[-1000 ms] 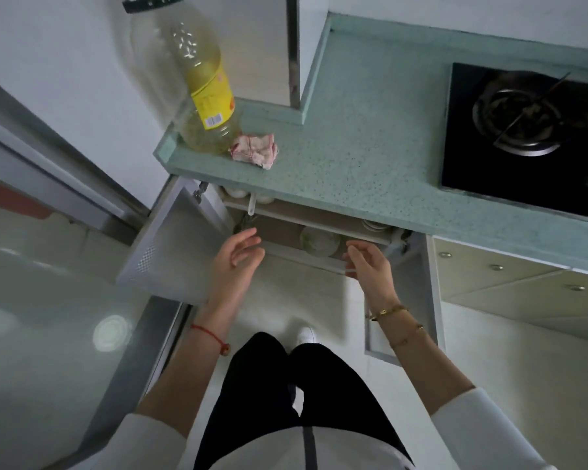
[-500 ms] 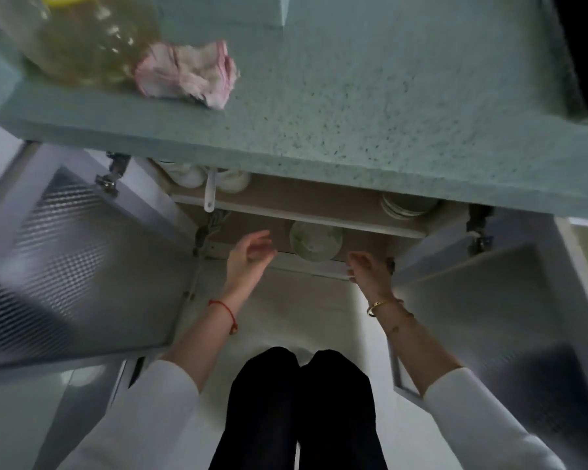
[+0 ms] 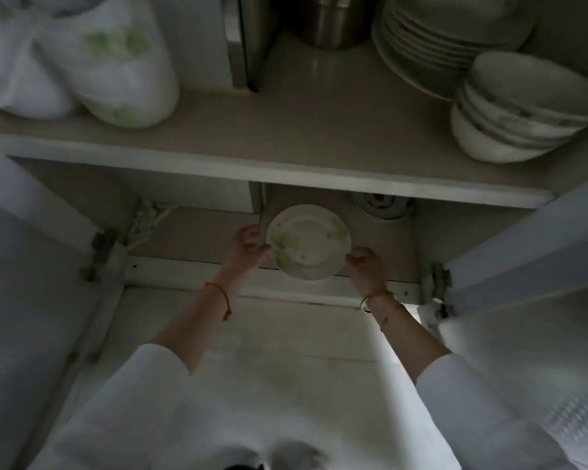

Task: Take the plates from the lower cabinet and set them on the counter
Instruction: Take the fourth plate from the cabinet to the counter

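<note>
The left hand [image 3: 248, 245] and the right hand [image 3: 364, 266] each curl round one side of the green-flowered plate [image 3: 308, 240], which is between them at the bottom shelf [image 3: 197, 232], probably so it will not tip when lifted, and past the hands, higher up, are a stack of plates [image 3: 438, 42] and a pile of bowls [image 3: 523, 110].
</note>
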`<action>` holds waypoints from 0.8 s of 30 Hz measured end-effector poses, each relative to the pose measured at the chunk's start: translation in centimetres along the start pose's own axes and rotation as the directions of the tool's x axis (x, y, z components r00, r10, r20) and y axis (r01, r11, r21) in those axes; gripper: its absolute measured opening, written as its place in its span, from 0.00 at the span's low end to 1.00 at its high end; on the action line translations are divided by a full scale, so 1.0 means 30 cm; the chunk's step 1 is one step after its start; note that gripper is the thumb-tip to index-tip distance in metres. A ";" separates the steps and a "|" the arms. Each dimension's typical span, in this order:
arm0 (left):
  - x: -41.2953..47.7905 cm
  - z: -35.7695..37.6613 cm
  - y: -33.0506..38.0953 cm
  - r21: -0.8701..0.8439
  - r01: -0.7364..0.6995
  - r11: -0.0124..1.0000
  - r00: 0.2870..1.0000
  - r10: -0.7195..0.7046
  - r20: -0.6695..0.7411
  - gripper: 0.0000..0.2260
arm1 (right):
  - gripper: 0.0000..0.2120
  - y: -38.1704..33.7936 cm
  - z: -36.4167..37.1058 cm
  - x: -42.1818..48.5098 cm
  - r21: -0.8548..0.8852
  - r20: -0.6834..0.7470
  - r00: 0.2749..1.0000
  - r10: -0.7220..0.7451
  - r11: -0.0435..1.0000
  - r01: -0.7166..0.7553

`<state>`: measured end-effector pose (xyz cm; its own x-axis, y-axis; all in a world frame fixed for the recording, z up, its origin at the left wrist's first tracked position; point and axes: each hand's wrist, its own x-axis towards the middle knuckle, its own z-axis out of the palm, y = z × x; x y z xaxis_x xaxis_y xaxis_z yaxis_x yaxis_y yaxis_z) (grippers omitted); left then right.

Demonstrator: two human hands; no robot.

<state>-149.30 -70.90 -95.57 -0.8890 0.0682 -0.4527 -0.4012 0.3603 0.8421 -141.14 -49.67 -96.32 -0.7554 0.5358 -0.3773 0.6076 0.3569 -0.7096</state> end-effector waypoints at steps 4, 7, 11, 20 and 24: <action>0.114 0.054 -0.065 0.153 -0.044 0.987 0.999 0.048 -0.024 0.22 | 0.13 0.063 0.055 0.122 -0.021 -0.092 0.996 -0.009 1.000 0.007; 0.155 0.077 -0.082 0.228 -0.082 0.970 0.997 0.083 0.002 0.11 | 0.12 0.076 0.082 0.182 -0.034 -0.125 0.992 -0.028 0.999 0.024; 0.203 0.100 -0.104 0.348 -0.144 0.927 0.990 0.137 0.045 0.13 | 0.14 0.094 0.119 0.230 -0.084 -0.123 0.990 -0.063 0.995 0.053; 0.209 0.113 -0.128 0.257 -0.132 0.957 0.990 0.139 -0.009 0.18 | 0.14 0.109 0.142 0.253 -0.020 -0.141 0.990 -0.001 1.000 -0.002; 0.175 0.079 -0.138 0.162 -0.127 0.979 0.991 0.130 -0.010 0.20 | 0.12 0.100 0.126 0.207 0.092 -0.189 0.982 0.003 0.996 0.014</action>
<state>-151.77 -69.83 -102.14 -0.9359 0.1051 -0.3362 -0.2441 0.4948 0.8340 -144.92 -48.17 -103.03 -0.6936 0.6716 -0.2605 0.5715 0.2928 -0.7666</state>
